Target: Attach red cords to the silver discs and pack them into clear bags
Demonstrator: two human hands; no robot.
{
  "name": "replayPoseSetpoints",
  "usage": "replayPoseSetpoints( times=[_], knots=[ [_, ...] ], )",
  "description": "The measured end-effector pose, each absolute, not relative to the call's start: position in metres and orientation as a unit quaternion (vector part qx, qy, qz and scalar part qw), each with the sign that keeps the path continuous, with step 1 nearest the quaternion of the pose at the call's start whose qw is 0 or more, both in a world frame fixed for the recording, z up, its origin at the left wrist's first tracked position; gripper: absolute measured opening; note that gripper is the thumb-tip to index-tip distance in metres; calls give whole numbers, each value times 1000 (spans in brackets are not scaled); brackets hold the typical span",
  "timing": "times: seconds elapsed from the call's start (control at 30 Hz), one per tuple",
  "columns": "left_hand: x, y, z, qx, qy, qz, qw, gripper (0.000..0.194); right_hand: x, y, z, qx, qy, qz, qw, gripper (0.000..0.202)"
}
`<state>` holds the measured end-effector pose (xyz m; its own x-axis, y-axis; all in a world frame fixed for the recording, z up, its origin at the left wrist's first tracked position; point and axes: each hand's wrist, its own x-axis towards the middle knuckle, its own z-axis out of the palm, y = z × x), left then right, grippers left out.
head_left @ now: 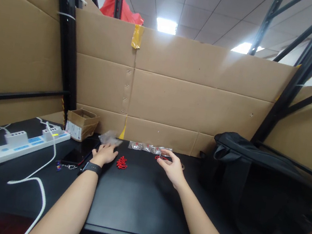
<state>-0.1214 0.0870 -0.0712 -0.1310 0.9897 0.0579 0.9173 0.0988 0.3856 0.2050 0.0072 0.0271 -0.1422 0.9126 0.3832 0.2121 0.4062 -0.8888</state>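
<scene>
Red cords (122, 162) lie piled on the tabletop (135, 203), probably central for easy reach, with the left hand (103, 153) spread to their left by a clear bag (110, 138), apparently gripping nothing, and the right hand (173, 168) to their right narrowly pinching a small, indistinct red-corded piece (161, 155).

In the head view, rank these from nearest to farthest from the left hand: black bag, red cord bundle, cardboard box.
From the left hand:
1. Red cord bundle: just to its right.
2. Cardboard box: to its left, farther back.
3. Black bag: far right, beyond the right hand.
</scene>
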Motion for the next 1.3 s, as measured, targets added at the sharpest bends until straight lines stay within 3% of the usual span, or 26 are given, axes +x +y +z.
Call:
replayPoseSetpoints(
  times=[0.6,0.8,1.3],
  knots=[
    [-115,74,-51,655,726,190,88,31,205,4,30,-443,-678,335,482,46],
    [-112,68,-44,630,743,215,63,40,206,5,27,-450,-689,329,462,47],
    [-98,60,-33,563,789,236,74,25,208,6,24,-450,-702,331,441,46]
  ],
)
